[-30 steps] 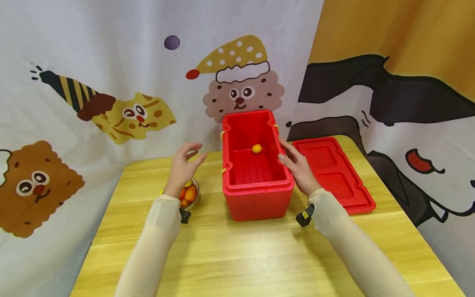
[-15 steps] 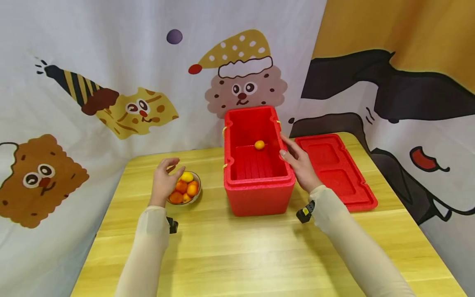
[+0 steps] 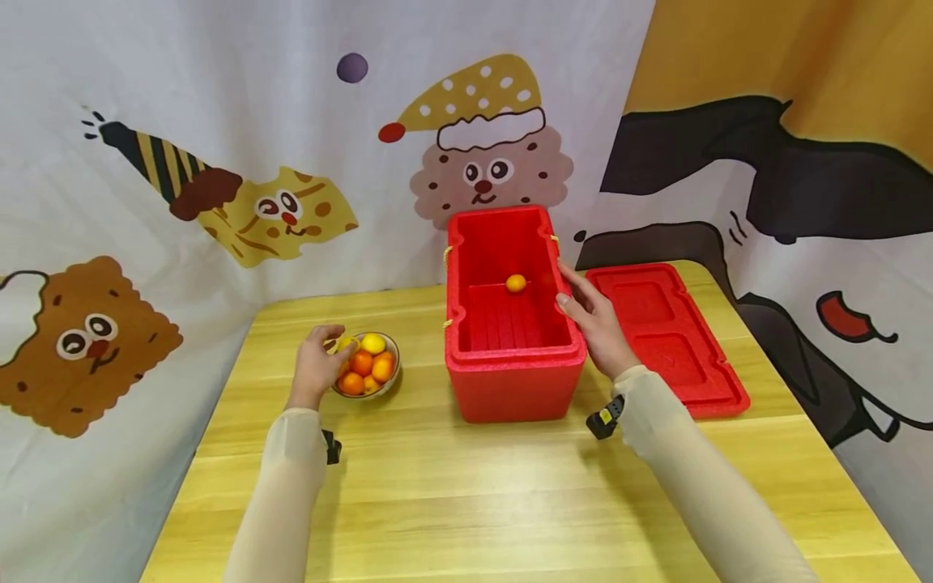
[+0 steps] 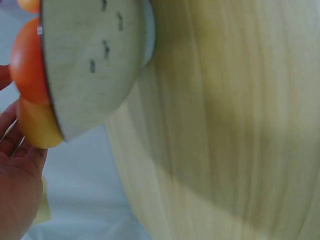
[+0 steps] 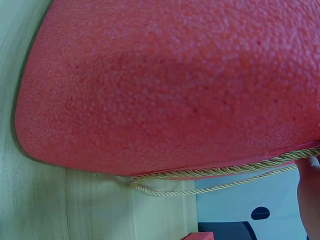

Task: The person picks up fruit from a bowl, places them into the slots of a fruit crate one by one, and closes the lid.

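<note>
In the head view my left hand (image 3: 315,368) is at the left side of a fruit bowl (image 3: 394,379), with its thumb and bent fingers round a lemon (image 3: 346,345). Beside that lemon are another lemon (image 3: 374,343) and several orange fruits (image 3: 361,362). The left wrist view shows the bowl's speckled outer wall (image 4: 95,65) and my fingers behind the fruit. My right hand (image 3: 599,328) rests against the right rim of a red foam box (image 3: 513,393), thumb at the top edge, fingers nearly straight. One small orange fruit (image 3: 516,283) lies inside the box.
A red lid (image 3: 666,340) lies flat to the right of the box. Twisted gold cord (image 5: 215,172) runs along the box's side. The wooden table (image 3: 466,502) ends at a printed curtain (image 3: 306,97) behind.
My left hand has moved left and down from beside the box to the bowl, where its fingers have closed round a lemon. My right hand stays at the box rim.
</note>
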Motion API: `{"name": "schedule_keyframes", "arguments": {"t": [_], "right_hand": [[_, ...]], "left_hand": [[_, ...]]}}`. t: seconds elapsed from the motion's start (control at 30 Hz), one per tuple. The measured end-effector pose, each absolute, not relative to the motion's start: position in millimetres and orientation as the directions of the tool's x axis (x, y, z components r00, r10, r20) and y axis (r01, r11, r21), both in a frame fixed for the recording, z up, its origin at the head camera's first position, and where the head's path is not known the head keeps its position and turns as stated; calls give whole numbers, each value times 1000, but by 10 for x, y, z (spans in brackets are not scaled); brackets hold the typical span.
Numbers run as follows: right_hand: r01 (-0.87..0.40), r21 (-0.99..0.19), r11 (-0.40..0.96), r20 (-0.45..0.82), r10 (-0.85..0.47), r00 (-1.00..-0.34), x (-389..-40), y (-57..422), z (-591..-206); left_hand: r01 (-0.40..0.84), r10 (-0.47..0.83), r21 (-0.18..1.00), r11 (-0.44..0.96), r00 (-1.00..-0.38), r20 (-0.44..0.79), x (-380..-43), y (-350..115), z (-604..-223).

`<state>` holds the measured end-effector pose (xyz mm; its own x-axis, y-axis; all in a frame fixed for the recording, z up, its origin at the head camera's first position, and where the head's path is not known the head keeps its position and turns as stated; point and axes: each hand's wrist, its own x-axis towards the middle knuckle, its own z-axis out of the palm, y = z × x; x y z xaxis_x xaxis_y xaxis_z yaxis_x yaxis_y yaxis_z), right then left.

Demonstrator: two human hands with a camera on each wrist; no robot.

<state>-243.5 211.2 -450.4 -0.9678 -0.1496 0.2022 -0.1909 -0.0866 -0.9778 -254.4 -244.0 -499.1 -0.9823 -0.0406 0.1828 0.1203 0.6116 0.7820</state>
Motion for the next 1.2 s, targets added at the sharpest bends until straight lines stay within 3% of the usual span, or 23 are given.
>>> {"name": "schedule_keyframes", "arguments": {"t": [0.33,0.87,1.2], "right_hand": [[-187,-979,-80,197,-154,-968,-2429,2112,-4515],[-192,-976,-107,207,-158,-966,-2420,2125,-4520],[-188,-977,-100,201,-153,-968,-2408,2111,-4488]], "left_hand": [[37,-42,763,646,-996,83,-2563,-2471,-5071],[102,-34,711,696,-984,174,-2537,-2439,-5097],[71,-99,814,576,-983,155,-2529,-2428,-5099]]}}
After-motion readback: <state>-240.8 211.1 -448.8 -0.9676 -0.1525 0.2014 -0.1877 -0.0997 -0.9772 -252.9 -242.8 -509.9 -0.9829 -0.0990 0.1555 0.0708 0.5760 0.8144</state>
